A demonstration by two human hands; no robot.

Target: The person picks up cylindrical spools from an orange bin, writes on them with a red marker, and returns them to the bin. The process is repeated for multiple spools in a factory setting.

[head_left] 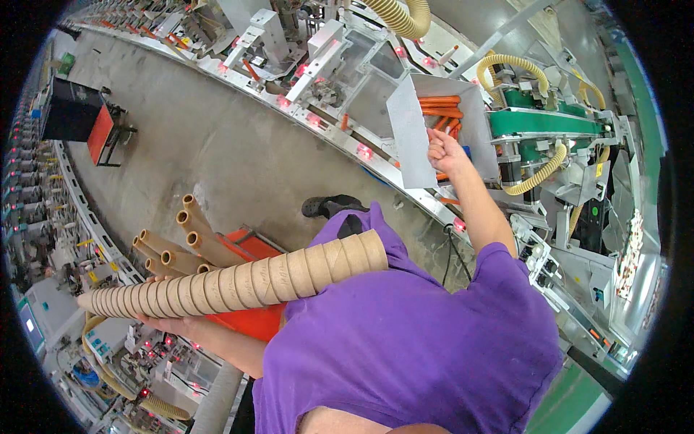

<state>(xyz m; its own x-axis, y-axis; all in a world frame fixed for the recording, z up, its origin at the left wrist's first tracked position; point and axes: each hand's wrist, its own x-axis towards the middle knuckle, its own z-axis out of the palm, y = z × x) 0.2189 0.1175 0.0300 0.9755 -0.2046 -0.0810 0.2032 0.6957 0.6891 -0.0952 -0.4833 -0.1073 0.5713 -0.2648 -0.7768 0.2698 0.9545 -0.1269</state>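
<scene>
A long stack of nested brown cardboard cones (pixel 267 278) stretches across in front of my body, its wide end toward the middle. My left hand (pixel 163 322) is wrapped round the stack near its narrow left end, supporting it from below. To the upper right, my right hand (pixel 444 153) is at the open grey bin (pixel 407 137), beside its inner wall. The fingers there are curled closed, and what they hold, if anything, is hidden. Several orange tubes (pixel 439 105) lie inside the bin, just beyond the fingers.
Upright brown cardboard tubes (pixel 210 246) stand by a red cart (pixel 249 246) left of me. A long machine frame (pixel 289 101) with red lights runs along the far side. A green conveyor belt (pixel 546 123) sits right of the bin. A black-and-red trolley (pixel 101 134) stands far left.
</scene>
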